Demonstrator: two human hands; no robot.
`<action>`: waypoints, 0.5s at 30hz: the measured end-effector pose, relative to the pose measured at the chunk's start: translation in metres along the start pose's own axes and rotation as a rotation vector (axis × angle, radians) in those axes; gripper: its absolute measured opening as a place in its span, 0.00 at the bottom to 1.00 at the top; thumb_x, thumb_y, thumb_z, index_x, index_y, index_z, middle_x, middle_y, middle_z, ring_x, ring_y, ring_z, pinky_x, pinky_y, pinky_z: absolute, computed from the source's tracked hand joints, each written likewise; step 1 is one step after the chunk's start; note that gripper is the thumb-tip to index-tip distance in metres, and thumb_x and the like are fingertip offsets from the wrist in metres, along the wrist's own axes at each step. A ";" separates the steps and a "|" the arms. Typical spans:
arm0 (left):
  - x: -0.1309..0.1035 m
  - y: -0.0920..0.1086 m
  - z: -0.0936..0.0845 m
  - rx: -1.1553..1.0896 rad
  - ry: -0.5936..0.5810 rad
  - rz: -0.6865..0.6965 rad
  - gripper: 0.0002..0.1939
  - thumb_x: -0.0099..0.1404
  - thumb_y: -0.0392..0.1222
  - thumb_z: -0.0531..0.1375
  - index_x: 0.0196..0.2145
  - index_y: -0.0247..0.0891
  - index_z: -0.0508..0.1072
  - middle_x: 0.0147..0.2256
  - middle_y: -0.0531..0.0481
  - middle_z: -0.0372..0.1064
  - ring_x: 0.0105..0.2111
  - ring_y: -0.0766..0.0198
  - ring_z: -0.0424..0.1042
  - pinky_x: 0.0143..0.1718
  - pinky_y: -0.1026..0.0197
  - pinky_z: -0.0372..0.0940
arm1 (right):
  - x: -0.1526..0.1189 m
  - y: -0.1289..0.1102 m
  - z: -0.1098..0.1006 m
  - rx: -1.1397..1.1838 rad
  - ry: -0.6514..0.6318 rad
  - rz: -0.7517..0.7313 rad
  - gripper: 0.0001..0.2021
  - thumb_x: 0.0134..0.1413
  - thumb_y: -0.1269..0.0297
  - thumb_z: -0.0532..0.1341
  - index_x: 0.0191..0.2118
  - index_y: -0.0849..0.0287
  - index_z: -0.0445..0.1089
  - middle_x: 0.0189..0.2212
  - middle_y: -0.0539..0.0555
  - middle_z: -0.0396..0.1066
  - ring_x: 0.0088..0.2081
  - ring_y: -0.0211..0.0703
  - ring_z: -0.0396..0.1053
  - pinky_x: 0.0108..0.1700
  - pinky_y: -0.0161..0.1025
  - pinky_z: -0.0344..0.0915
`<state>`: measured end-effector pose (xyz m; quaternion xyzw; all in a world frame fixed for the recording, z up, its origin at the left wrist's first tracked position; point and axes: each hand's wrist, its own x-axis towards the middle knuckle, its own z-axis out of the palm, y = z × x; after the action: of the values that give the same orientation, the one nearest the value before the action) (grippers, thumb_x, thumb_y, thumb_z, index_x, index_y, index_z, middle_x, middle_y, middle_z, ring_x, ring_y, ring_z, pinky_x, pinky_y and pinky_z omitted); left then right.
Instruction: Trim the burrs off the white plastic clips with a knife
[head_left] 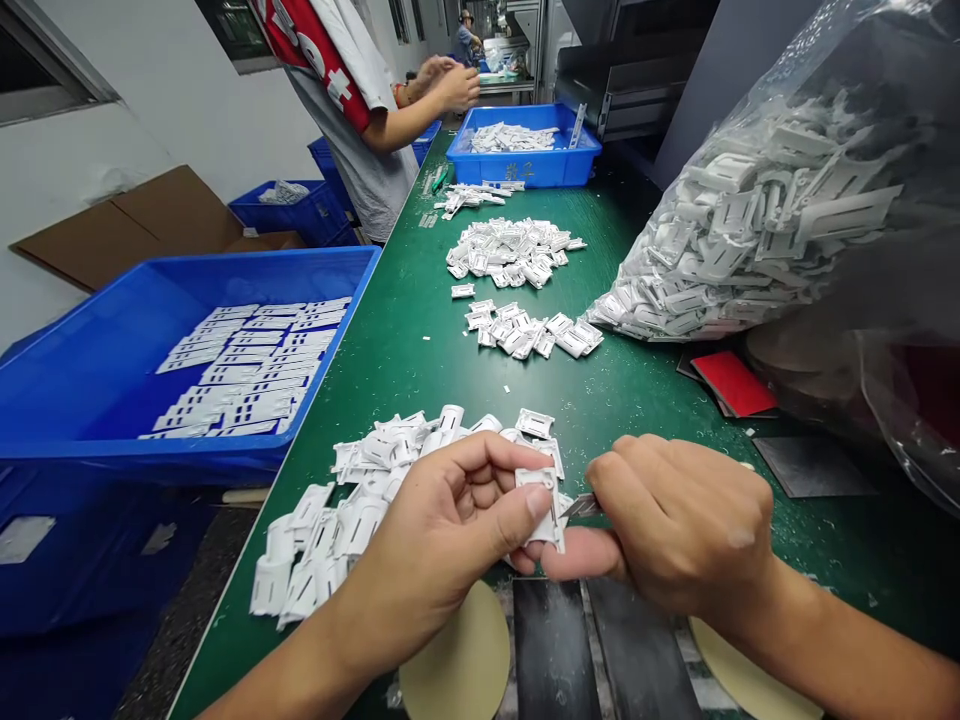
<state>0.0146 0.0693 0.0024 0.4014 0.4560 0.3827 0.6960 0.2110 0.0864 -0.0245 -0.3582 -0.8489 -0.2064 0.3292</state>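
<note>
Between the thumb and fingers of my left hand (pixel 457 520) is a small white plastic part (pixel 541 520) with a rectangular frame shape. My right hand (pixel 679 520) is closed around a blade (pixel 583 507), probably a utility knife; its handle is hidden in the fist. The blade tip lies at the right edge of the white part, and my right thumb reaches under its lower corner. Behind and left of my left hand spreads a pile of similar white parts (pixel 367 520) on the green table (pixel 390 370).
Further along the table lie more heaps of white parts (pixel 514 250) and a blue bin (pixel 525 170). A clear bag of parts (pixel 750 220) bulges at right. At left stands a blue crate (pixel 82 330) with rows of parts. A co-worker (pixel 352 110) stands beyond it.
</note>
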 end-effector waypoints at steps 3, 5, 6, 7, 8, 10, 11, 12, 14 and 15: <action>0.000 0.001 0.000 -0.007 -0.001 -0.002 0.07 0.64 0.40 0.68 0.39 0.39 0.77 0.25 0.58 0.68 0.24 0.75 0.71 0.27 0.74 0.68 | 0.000 0.000 0.000 0.005 -0.005 0.004 0.30 0.65 0.37 0.44 0.21 0.54 0.59 0.16 0.48 0.54 0.22 0.42 0.48 0.27 0.44 0.41; -0.001 0.001 0.000 -0.010 -0.002 -0.002 0.07 0.64 0.40 0.68 0.39 0.39 0.77 0.25 0.58 0.68 0.24 0.75 0.71 0.27 0.74 0.68 | 0.000 0.000 0.000 0.005 -0.004 0.005 0.30 0.65 0.36 0.44 0.21 0.54 0.59 0.16 0.48 0.53 0.22 0.42 0.47 0.27 0.44 0.40; -0.001 0.001 0.000 -0.009 -0.003 -0.004 0.07 0.64 0.40 0.68 0.39 0.39 0.77 0.26 0.58 0.68 0.24 0.75 0.71 0.27 0.74 0.68 | 0.000 0.000 0.000 0.003 -0.002 0.004 0.30 0.65 0.36 0.44 0.21 0.54 0.58 0.15 0.48 0.53 0.22 0.42 0.47 0.27 0.44 0.40; -0.002 0.001 0.000 -0.007 -0.004 -0.008 0.07 0.64 0.40 0.68 0.39 0.39 0.77 0.26 0.58 0.68 0.24 0.74 0.71 0.27 0.74 0.68 | 0.000 0.000 0.000 -0.002 0.002 0.002 0.30 0.65 0.36 0.44 0.21 0.54 0.58 0.15 0.48 0.53 0.22 0.42 0.46 0.27 0.44 0.40; -0.002 0.001 0.000 -0.005 -0.005 -0.011 0.07 0.64 0.41 0.68 0.39 0.39 0.77 0.26 0.58 0.68 0.24 0.74 0.71 0.27 0.73 0.68 | 0.000 0.000 0.001 -0.006 0.008 -0.001 0.30 0.65 0.36 0.45 0.21 0.54 0.58 0.15 0.48 0.53 0.22 0.42 0.46 0.27 0.44 0.40; -0.002 0.000 -0.001 -0.004 -0.010 -0.020 0.07 0.64 0.41 0.68 0.40 0.40 0.77 0.26 0.57 0.69 0.25 0.73 0.72 0.28 0.72 0.69 | 0.001 0.000 0.001 -0.012 0.023 -0.008 0.30 0.65 0.37 0.45 0.20 0.54 0.57 0.15 0.48 0.52 0.22 0.42 0.46 0.27 0.44 0.39; -0.001 0.000 0.000 -0.007 -0.009 -0.024 0.07 0.64 0.41 0.68 0.40 0.40 0.77 0.27 0.57 0.69 0.25 0.73 0.73 0.29 0.72 0.69 | 0.001 0.000 0.001 -0.015 0.032 -0.011 0.29 0.66 0.38 0.46 0.20 0.54 0.56 0.15 0.47 0.52 0.22 0.42 0.45 0.27 0.44 0.39; -0.001 0.000 0.000 -0.010 -0.008 -0.026 0.08 0.64 0.42 0.68 0.40 0.40 0.77 0.27 0.57 0.69 0.26 0.72 0.73 0.29 0.72 0.69 | 0.000 0.000 0.001 -0.016 0.038 -0.014 0.29 0.66 0.38 0.47 0.20 0.54 0.56 0.15 0.47 0.52 0.22 0.42 0.45 0.27 0.44 0.39; 0.000 0.000 0.000 -0.011 -0.003 -0.027 0.08 0.64 0.42 0.68 0.40 0.40 0.76 0.28 0.57 0.70 0.26 0.72 0.73 0.29 0.71 0.70 | 0.000 0.000 0.001 -0.017 0.039 -0.020 0.29 0.65 0.38 0.48 0.20 0.54 0.56 0.15 0.47 0.51 0.22 0.42 0.45 0.27 0.43 0.39; 0.001 0.000 0.000 -0.010 0.000 -0.026 0.09 0.63 0.42 0.68 0.40 0.39 0.76 0.28 0.57 0.69 0.26 0.72 0.73 0.29 0.71 0.70 | -0.001 0.000 0.001 -0.016 0.037 -0.020 0.29 0.65 0.38 0.48 0.20 0.54 0.56 0.15 0.47 0.51 0.22 0.42 0.45 0.27 0.43 0.39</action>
<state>0.0153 0.0696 0.0020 0.3920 0.4593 0.3760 0.7028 0.2109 0.0867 -0.0256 -0.3482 -0.8447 -0.2230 0.3398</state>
